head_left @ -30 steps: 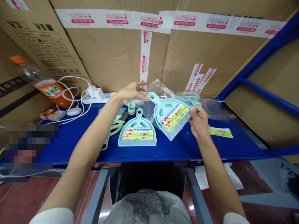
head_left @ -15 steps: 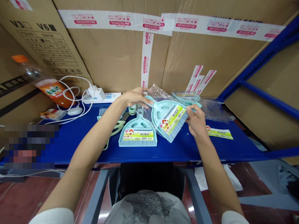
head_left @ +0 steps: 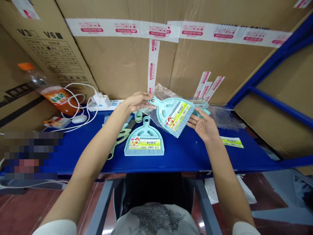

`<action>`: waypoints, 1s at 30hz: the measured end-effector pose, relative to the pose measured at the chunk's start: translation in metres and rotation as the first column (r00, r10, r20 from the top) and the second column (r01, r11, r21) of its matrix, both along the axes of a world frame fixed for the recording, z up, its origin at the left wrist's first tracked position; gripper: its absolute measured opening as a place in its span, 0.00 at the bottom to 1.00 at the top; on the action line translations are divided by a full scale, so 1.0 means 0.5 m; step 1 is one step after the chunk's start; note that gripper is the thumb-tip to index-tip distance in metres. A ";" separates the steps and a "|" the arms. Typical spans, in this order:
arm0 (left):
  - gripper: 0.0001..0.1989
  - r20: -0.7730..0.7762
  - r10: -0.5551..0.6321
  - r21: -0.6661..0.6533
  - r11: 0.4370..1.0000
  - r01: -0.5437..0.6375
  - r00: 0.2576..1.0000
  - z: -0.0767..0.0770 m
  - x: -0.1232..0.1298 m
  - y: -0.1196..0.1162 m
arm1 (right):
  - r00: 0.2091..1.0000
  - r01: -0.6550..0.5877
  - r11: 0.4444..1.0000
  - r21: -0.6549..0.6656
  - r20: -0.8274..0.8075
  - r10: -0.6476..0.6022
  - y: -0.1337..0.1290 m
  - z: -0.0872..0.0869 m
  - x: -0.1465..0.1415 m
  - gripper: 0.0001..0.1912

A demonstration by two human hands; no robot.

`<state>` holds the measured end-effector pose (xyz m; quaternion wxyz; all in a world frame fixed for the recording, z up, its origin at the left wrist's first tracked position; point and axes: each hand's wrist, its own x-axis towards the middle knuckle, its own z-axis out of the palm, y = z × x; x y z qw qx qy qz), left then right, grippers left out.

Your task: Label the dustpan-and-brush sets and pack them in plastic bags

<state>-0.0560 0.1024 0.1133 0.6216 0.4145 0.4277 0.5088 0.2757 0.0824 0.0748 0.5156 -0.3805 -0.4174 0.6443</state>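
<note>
My left hand [head_left: 141, 101] pinches the handle end of a light-blue dustpan and brush set [head_left: 172, 112], held tilted above the table, with a yellow-green printed card across its bristles. A clear plastic bag [head_left: 160, 91] lies behind and around the set; how far it covers the set I cannot tell. My right hand [head_left: 204, 125] is by the set's right edge, palm up and fingers spread, some fingertips at or under the rim. A second light-blue dustpan and brush set [head_left: 144, 133] with the same card lies flat in front of my left hand.
More packed light-blue sets [head_left: 201, 104] lie behind my right hand, near clear bags [head_left: 223, 117]. A loose printed card [head_left: 231, 142] is at the right. Green dustpan parts [head_left: 119, 138], a tape roll [head_left: 138, 116], a power strip [head_left: 114, 104] and an orange drink bottle [head_left: 57, 98] stand leftward.
The held set has moved slightly up and left. My right hand has loosened its pinch on the set's corner, and its fingers have spread out beside the rim.
</note>
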 end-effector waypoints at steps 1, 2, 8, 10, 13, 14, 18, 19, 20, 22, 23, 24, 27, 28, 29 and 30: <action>0.07 0.010 0.016 -0.006 1.000 -0.016 1.000 0.002 0.000 -0.002 | 1.000 -0.020 1.000 -0.019 -0.013 0.020 -0.005 0.004 0.000 0.17; 0.08 0.016 0.030 -0.014 0.999 -0.030 0.999 0.004 0.001 -0.003 | 0.999 -0.036 0.999 -0.030 -0.014 0.035 -0.011 0.007 0.000 0.16; 0.09 0.023 0.042 -0.017 0.999 -0.041 0.999 0.012 0.009 -0.009 | 0.998 -0.054 0.998 -0.031 0.018 0.054 -0.032 0.017 -0.007 0.15; 0.08 0.026 0.008 -0.001 1.000 -0.008 1.000 0.015 0.008 -0.011 | 0.999 -0.044 0.999 -0.030 0.024 0.045 -0.032 0.019 -0.010 0.15; 0.06 0.024 -0.057 -0.005 0.998 0.057 0.998 0.017 0.006 -0.014 | 1.000 -0.006 0.999 -0.035 0.021 0.007 -0.031 0.022 -0.014 0.14; 0.06 0.022 -0.073 -0.006 0.997 0.073 0.997 0.018 0.005 -0.015 | 1.000 0.012 0.999 -0.041 0.017 -0.011 -0.030 0.022 -0.016 0.14; 0.10 0.017 -0.102 0.014 0.995 0.102 0.995 0.014 0.004 -0.016 | 0.998 0.055 0.997 -0.058 0.003 -0.055 -0.032 0.023 -0.026 0.14; 0.11 0.012 -0.114 0.019 0.993 0.114 0.993 0.012 0.005 -0.015 | 0.998 0.062 0.996 -0.058 -0.003 -0.063 -0.033 0.023 -0.029 0.13; 0.12 0.004 -0.130 0.024 0.991 0.130 0.991 0.010 0.005 -0.014 | 0.997 0.072 0.996 -0.057 -0.012 -0.072 -0.033 0.023 -0.032 0.13; 0.15 -0.014 -0.171 0.038 0.984 0.172 0.985 0.007 0.005 -0.013 | 0.994 0.104 0.993 -0.052 -0.033 -0.106 -0.032 0.021 -0.036 0.12; 0.17 -0.018 -0.194 0.045 0.980 0.195 0.981 0.005 0.006 -0.013 | 0.992 0.121 0.991 -0.048 -0.041 -0.123 -0.031 0.019 -0.038 0.12; 0.20 -0.020 -0.215 0.055 0.975 0.216 0.976 0.004 0.006 -0.013 | 0.990 0.133 0.990 -0.043 -0.043 -0.135 -0.030 0.018 -0.038 0.12; 0.21 -0.055 -0.272 0.069 0.959 0.276 0.961 0.005 0.007 -0.016 | 0.994 0.107 0.994 -0.014 -0.013 -0.108 -0.026 0.012 -0.034 0.13; 0.18 -0.080 -0.284 0.063 0.955 0.289 0.956 0.006 0.007 -0.017 | 0.997 0.083 0.997 -0.003 0.003 -0.083 -0.025 0.010 -0.032 0.14; 0.15 -0.109 -0.287 0.053 0.954 0.294 0.952 0.007 0.007 -0.018 | 0.998 0.060 0.998 0.006 0.019 -0.060 -0.025 0.009 -0.029 0.14; 0.13 -0.136 -0.285 0.039 0.955 0.293 0.949 0.008 0.007 -0.019 | 0.999 0.039 0.999 0.009 0.032 -0.040 -0.026 0.008 -0.027 0.14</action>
